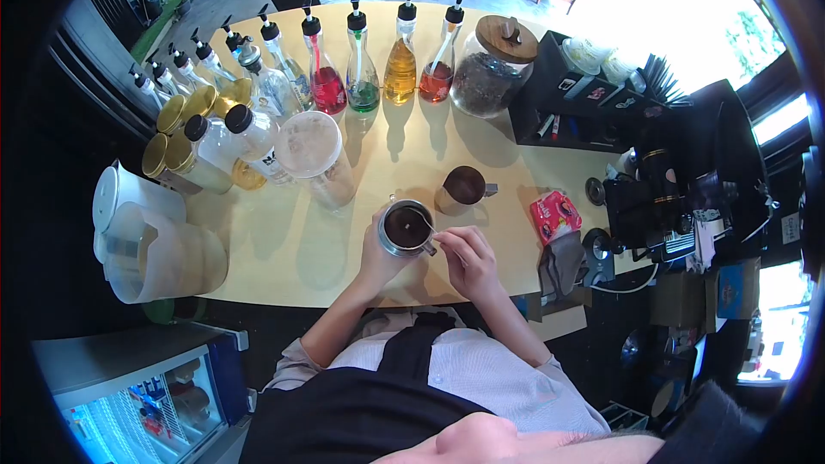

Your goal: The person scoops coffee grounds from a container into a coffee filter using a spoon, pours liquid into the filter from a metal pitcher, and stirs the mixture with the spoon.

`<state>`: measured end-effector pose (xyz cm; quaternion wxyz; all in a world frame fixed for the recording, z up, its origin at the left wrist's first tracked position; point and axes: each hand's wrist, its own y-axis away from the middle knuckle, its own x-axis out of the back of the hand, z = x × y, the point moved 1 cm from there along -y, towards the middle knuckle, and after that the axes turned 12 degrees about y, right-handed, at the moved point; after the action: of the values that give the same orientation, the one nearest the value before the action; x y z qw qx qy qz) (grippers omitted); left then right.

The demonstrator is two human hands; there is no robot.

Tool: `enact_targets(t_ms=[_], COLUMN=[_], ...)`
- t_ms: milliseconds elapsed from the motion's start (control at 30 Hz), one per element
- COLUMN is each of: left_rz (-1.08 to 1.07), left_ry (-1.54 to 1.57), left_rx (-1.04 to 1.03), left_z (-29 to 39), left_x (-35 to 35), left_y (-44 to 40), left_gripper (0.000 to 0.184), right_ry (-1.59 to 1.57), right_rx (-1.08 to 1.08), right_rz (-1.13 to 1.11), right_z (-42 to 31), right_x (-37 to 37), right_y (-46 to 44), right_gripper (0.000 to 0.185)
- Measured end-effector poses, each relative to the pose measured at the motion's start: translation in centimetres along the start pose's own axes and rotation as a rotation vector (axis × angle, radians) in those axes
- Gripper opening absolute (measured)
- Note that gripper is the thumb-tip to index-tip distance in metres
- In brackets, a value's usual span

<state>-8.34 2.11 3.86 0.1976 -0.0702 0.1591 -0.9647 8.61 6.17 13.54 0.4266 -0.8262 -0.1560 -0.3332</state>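
Observation:
My left hand [381, 255] is wrapped round the side of a metal pitcher [394, 246] at the front middle of the table. Dark brown liquid [406, 228] with a small pale spot fills part of it. The fingers of my right hand [472, 259] pinch the thin handle of a spoon [427, 222] at the pitcher's right rim. Its lower end dips into the liquid and is hidden. A second metal pitcher [465, 186], dark inside, stands just beyond, apart from both hands.
Pump bottles of coloured syrup [400, 69] line the far edge beside a wooden-lidded jar [490, 77]. A lidded tub [311, 150] and plastic jugs [163, 249] stand left. To the right are a red packet [556, 216], a grey cloth [563, 265] and a black machine [662, 189].

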Motion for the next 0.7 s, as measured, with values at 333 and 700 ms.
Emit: enact_targets(t_ms=[333, 700], left_rz=[0.018, 0.007], left_ry=[-0.046, -0.046], left_rx=[0.021, 0.001], left_z=[-0.3, -0.1], left_x=[-0.1, 0.0], left_y=[0.1, 0.0], left_gripper=[0.090, 0.092], right_ry=[-0.028, -0.071], right_rx=[-0.058, 0.019], right_rz=[0.029, -0.031], right_z=[0.7, 1.4], right_x=[-0.1, 0.1], right_y=[-0.3, -0.9], right_gripper=[0.022, 0.024])
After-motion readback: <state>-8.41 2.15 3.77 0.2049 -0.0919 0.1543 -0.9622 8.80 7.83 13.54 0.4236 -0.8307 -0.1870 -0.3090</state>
